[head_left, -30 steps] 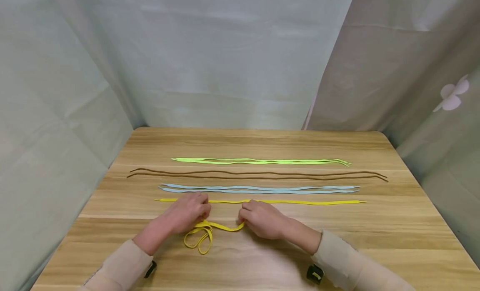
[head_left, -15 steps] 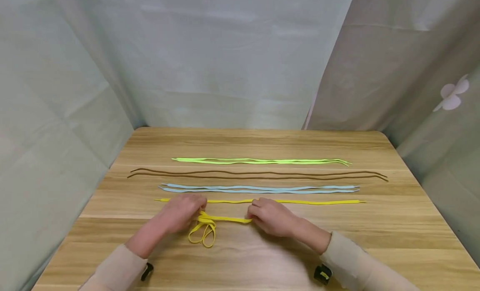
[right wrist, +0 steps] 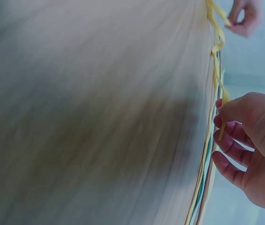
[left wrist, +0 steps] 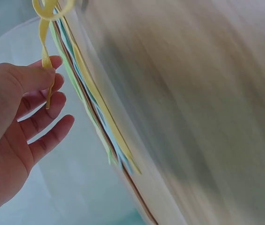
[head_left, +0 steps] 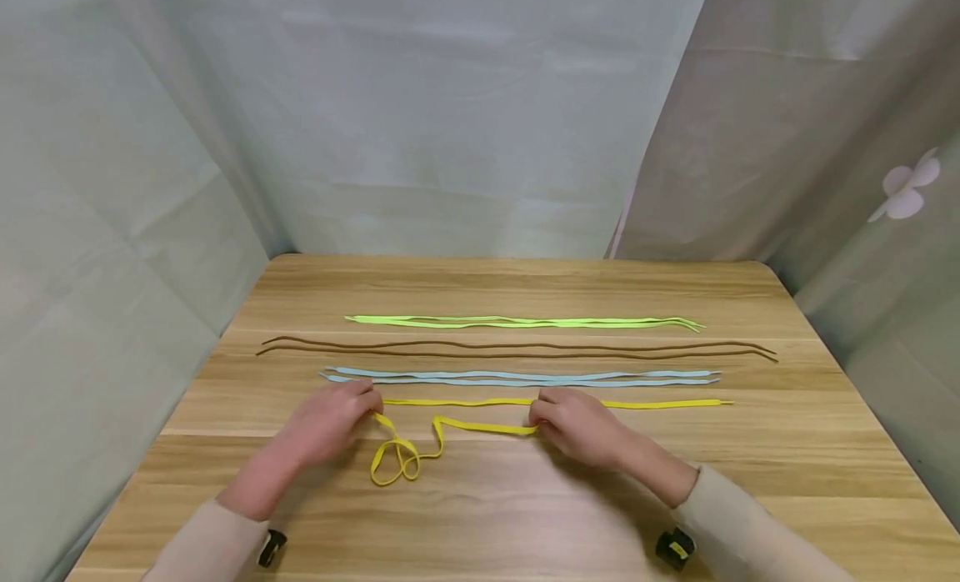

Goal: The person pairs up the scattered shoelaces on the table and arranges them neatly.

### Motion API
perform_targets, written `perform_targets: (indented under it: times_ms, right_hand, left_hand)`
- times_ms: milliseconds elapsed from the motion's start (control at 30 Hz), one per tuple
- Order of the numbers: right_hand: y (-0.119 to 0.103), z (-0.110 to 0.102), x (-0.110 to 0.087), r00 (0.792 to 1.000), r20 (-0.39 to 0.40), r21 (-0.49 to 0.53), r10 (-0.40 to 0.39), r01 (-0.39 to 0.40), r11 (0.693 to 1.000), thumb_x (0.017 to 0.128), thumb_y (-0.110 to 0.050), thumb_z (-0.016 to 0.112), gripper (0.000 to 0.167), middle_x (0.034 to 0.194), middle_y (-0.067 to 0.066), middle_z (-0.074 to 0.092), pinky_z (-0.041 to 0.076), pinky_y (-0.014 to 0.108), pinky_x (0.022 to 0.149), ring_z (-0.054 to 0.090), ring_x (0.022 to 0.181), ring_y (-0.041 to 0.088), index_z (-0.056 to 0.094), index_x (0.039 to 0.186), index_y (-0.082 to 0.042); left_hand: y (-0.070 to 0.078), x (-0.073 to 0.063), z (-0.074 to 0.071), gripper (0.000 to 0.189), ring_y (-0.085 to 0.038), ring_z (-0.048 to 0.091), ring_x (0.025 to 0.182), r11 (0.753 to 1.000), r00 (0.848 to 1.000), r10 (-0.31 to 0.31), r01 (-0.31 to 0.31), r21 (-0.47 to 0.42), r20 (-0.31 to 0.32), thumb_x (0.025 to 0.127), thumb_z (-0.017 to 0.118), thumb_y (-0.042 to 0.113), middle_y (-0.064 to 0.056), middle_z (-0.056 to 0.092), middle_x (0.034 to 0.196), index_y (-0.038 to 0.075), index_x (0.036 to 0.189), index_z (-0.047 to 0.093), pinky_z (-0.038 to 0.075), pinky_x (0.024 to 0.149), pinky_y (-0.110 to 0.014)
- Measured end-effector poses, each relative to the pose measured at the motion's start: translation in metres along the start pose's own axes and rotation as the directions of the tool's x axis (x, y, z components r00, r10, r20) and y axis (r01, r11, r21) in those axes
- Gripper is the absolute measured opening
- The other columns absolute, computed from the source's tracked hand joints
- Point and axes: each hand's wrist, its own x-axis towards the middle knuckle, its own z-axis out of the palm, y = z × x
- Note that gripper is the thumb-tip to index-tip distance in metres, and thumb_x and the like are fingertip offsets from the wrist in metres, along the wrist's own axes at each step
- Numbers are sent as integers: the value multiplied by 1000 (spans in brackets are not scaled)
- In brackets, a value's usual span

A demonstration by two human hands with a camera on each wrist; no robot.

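A flat yellow shoelace (head_left: 486, 427) runs between my two hands, its slack fallen into small loops on the near side. My left hand (head_left: 335, 420) pinches one end between thumb and index finger; in the left wrist view the thin tip (left wrist: 48, 99) pokes out below the thumb. The other end is pinched by my right hand (head_left: 581, 426), and its tip (right wrist: 222, 131) shows past the fingers in the right wrist view. Just beyond both hands a second yellow shoelace (head_left: 660, 405) lies straight, its left end hidden behind my left hand.
Farther back on the wooden table (head_left: 480, 524) lie a pair of light blue shoelaces (head_left: 637, 379), a pair of thin brown laces (head_left: 517, 350) and a pair of lime green shoelaces (head_left: 525, 322), all roughly parallel. Grey curtains (head_left: 450, 148) hang behind the table and at both sides.
My hands have moved apart, left hand leftward and right hand rightward, each with an end of the yellow shoelace. Its bunched loops have loosened and spread. The other laces lie as before.
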Motion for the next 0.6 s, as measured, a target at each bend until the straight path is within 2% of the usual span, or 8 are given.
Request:
perform_targets:
  times_ms: [167,267,600]
  right_hand:
    - [10,-8,-11,999,10,-38,50,-50,998,80,-8,67,12,85,-8,59,49,26,69,58,80,10,64,85,-18]
    - [16,-13,-19,997,7,-49,71,-71,996,79,-7,68,13,85,-7,59,49,26,67,59,80,10,64,85,-17]
    - [37,-26,-55,988,-41,-62,151,-154,986,75,-3,71,17,81,-7,58,48,23,61,57,74,7,64,84,-17]
  left_hand:
    - [-9,-10,-2,18,-13,57,64,1000,1000,-20,20,-5,-23,70,73,2,4,55,74,14,75,62,48,58,-30]
    - [-12,-15,-5,17,-13,57,65,999,999,-42,42,-9,-13,70,73,2,4,57,74,14,75,62,48,58,-30]
    - [-29,-35,-15,19,-11,56,64,988,988,-153,153,0,3,69,76,5,7,57,73,17,73,62,47,56,-31]
